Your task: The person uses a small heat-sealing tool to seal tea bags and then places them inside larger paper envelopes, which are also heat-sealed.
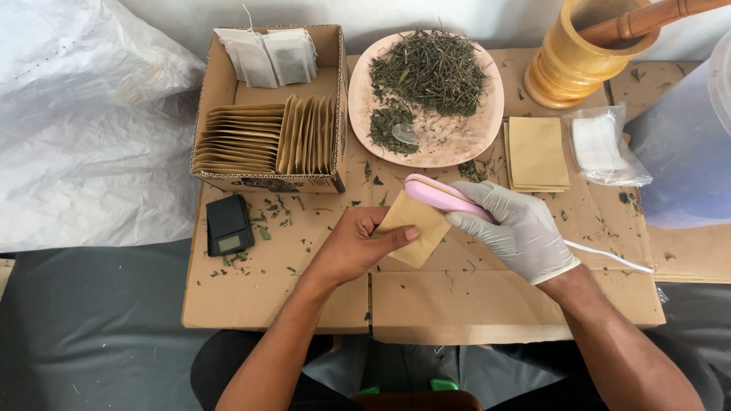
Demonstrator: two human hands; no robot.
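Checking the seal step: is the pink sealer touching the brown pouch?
Touching. The head view shows the pink sealer clamped over the brown pouch's top edge, no gap.

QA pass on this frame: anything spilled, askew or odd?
Yes. Green herb bits lie scattered over the cardboard sheet, off the pink plate, some beside the small black scale. Only the right hand is gloved; the left hand holds the tan pouch bare.

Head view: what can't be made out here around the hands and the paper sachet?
- Paper sachet: contents unseen; opaque, top edge inside the pink sealer.
- Pink sealer: rear half covered by the gloved right hand.
- Left hand: fingertips behind the sachet.
- Pocket scale: display too small.
- Wooden mortar: cut by the top edge.
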